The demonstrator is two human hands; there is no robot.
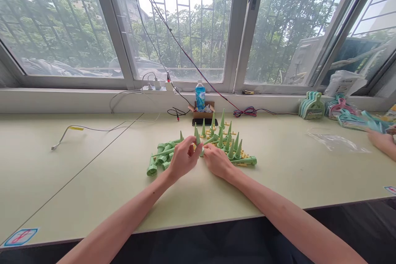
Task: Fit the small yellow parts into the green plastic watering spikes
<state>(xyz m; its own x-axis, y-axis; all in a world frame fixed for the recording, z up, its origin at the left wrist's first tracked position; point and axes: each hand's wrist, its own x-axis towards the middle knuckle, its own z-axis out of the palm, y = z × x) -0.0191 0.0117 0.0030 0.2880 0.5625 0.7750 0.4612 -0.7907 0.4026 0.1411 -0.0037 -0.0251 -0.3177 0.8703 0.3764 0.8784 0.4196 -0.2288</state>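
Observation:
Between the thumb and fingers of my left hand [185, 154] is a green plastic watering spike [198, 137], point up. My right hand [218, 160] is closed beside it, its fingertips meeting near the spike's lower end; what they pinch is hidden. To the left lies a heap of green spikes [161, 154] with wide ribbed caps. More green spikes [230, 148] stand upright to the right and behind my hands. Small yellow plastic pieces [243, 154] are scattered among them.
A bottle of blue liquid [200, 97] stands in a small cardboard box [208, 114], behind a dark phone [204, 122]. Cables [246, 111] run along the back. Green hangers [312, 105] and a plastic bag [340, 143] lie right, near another person's hand [382, 141].

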